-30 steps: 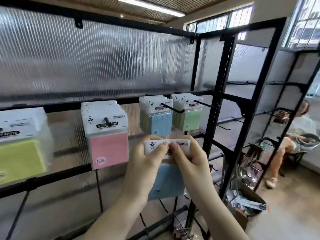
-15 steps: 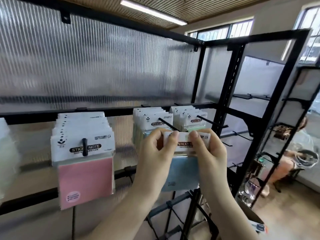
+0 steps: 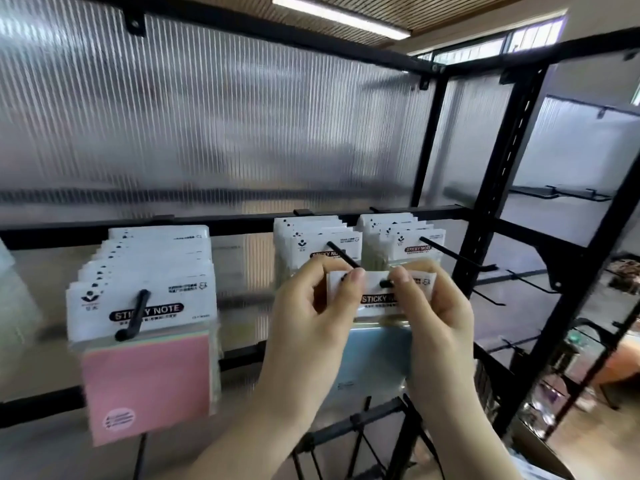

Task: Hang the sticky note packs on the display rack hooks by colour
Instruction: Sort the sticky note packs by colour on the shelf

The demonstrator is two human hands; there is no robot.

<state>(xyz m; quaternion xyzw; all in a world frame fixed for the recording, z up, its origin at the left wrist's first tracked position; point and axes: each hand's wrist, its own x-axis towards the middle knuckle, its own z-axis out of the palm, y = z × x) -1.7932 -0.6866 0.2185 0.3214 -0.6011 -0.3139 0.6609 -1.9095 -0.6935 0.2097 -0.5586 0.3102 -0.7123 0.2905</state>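
- Both hands pinch the blue sticky note pack's white card header (image 3: 377, 299): left hand (image 3: 311, 327) at 9 o'clock, right hand (image 3: 433, 317) at 3.
- Pack looks light; header thin and bendy, so hold beside the hole.
- Black wire hook (image 3: 341, 254) sits at 11 o'clock.

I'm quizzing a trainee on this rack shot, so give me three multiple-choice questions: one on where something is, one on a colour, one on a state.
1. Where does the pink pack stack hang relative to the hands?
A. To their left
B. To their right
C. Above them

2. What colour is the held pack?
A. Pink
B. Yellow
C. Light blue

3. How is the held pack gripped?
A. Left hand alone
B. Both hands pinch its white header
C. Lying on a flat palm

Answers:
1 A: it hangs on the hook left of both hands.
2 C: light blue shows below its header.
3 B: the left hand and right hand each pinch the header card.
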